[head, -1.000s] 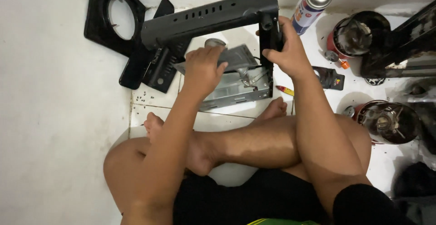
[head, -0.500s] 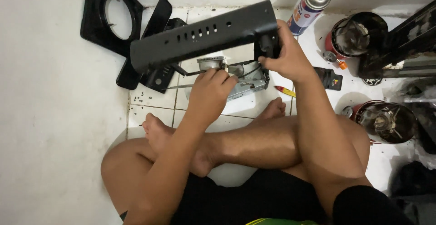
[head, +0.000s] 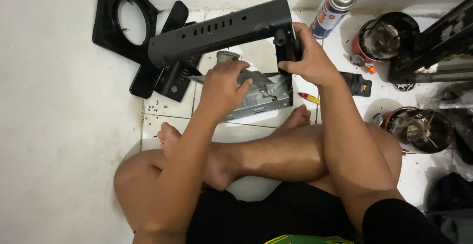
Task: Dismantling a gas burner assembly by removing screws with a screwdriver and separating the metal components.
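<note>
While the right hand point(head: 310, 59) stays clamped on the black stove housing's point(head: 217, 34) end, now tipped higher off the tiled floor point(head: 167, 111), the left hand point(head: 221, 86) has moved onto the grey metal chassis point(head: 261, 98) beneath, fingers closed around it.

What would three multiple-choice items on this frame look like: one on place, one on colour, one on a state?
1. The spray can lies:
A. far side of the right hand
B. on the legs
C. inside the square plate

2. The slotted panel is:
A. red
B. black
C. white

3. The right hand is:
A. open, flat on the floor
B. closed on the panel's end
C. holding the can

A: the can is beyond the hand, by the wall.
B: it is dark throughout.
B: its fingers wrap the panel's end.
</note>
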